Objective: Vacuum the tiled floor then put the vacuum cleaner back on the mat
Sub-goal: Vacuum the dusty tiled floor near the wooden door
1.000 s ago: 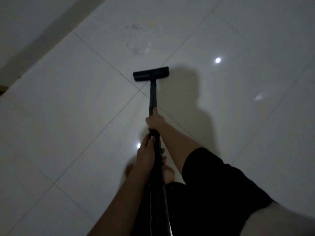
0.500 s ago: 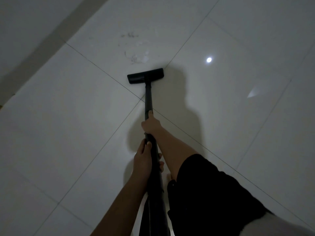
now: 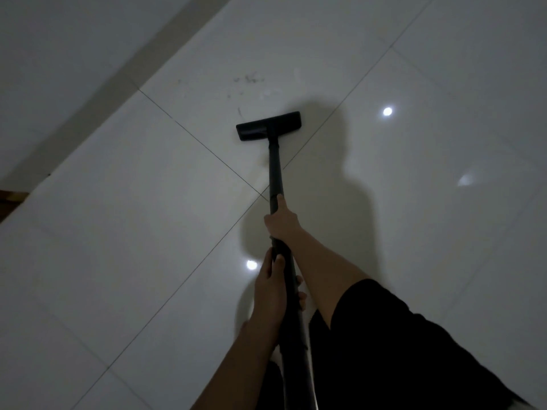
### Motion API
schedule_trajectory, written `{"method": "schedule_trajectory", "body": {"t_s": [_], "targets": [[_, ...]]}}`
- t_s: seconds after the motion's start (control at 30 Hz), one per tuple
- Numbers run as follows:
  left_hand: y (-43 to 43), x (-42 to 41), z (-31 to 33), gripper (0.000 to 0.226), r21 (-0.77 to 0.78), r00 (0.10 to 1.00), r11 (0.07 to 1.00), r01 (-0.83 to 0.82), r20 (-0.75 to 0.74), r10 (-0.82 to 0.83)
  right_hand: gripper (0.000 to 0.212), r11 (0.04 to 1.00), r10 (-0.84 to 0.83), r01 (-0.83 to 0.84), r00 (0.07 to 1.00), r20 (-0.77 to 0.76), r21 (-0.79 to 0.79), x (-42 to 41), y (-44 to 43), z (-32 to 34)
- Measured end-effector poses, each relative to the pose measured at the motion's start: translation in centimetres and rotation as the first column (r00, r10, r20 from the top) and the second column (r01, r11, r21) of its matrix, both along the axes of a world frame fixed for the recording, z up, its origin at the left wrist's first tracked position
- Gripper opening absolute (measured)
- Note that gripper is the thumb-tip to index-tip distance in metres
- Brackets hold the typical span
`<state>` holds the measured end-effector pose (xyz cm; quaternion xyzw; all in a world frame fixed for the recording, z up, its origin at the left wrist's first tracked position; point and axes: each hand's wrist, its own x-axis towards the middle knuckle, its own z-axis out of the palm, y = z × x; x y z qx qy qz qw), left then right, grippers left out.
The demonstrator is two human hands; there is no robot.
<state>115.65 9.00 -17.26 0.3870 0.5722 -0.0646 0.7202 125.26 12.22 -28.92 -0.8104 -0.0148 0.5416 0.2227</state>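
A black vacuum wand (image 3: 274, 170) runs from my hands down to a flat black floor head (image 3: 268, 125) resting on the white tiled floor (image 3: 124, 220). My right hand (image 3: 281, 221) grips the wand higher up, thumb laid along the tube. My left hand (image 3: 273, 287) is wrapped around the thicker lower part of the wand, close to my body. Specks of dirt and hair (image 3: 248, 84) lie on the tile just beyond the head. The vacuum's body and the mat are out of view.
A grey skirting strip (image 3: 97, 93) and wall run diagonally along the upper left. A bit of brown wood (image 3: 10, 199) shows at the left edge. My black shorts (image 3: 399, 344) fill the lower right. Lamp reflections glint on the tiles.
The floor head has slid forward toward the dirt patch, covering part of it, and the view has shifted a little. Both hands keep the same hold on the wand.
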Motion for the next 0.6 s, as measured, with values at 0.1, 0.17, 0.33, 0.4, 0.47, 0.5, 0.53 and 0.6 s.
{"method": "schedule_trajectory", "body": {"t_s": [0.1, 0.17, 0.33, 0.4, 0.47, 0.5, 0.53, 0.6], "targets": [[-0.2, 3.1, -0.5, 0.020, -0.006, 0.999, 1.000, -0.028, 0.025, 0.028, 0.073, 0.999, 0.041, -0.041, 0.999, 0.017, -0.013, 3.3, 0.0, -0.1], [-0.7, 5.3, -0.7, 0.021, -0.006, 0.999, 0.999, -0.040, 0.029, 0.041, 0.073, 0.997, 0.069, -0.068, 0.997, 0.028, -0.024, 5.6, -0.1, -0.2], [-1.1, 9.9, -1.2, 0.035, -0.055, 0.996, 0.996, -0.074, 0.045, 0.076, 0.073, 0.995, 0.095, -0.094, 0.994, 0.045, -0.030, 10.6, -0.5, -0.4], [-0.9, 11.3, -1.4, 0.035, -0.060, 0.995, 0.995, -0.085, 0.053, 0.089, 0.073, 0.996, 0.087, -0.086, 0.995, 0.050, -0.021, 12.0, -0.5, -0.6], [-0.7, 12.8, -1.9, 0.035, -0.060, 0.993, 0.993, -0.097, 0.059, 0.100, 0.073, 0.997, 0.077, -0.076, 0.995, 0.060, -0.012, 13.6, -0.2, -1.0], [-0.6, 13.5, -2.2, 0.035, -0.064, 0.992, 0.992, -0.110, 0.054, 0.114, 0.073, 0.998, 0.066, -0.066, 0.996, 0.059, -0.007, 14.3, -0.1, -1.2], [-0.5, 14.2, -2.6, 0.035, -0.068, 0.991, 0.990, -0.122, 0.053, 0.126, 0.073, 0.999, 0.054, -0.054, 0.997, 0.060, -0.002, 15.0, 0.1, -1.3], [-0.4, 15.4, -3.1, 0.035, -0.076, 0.987, 0.987, -0.144, 0.066, 0.149, 0.073, 0.999, 0.050, -0.050, 0.997, 0.066, 0.001, 16.2, 0.4, -1.5]]}}
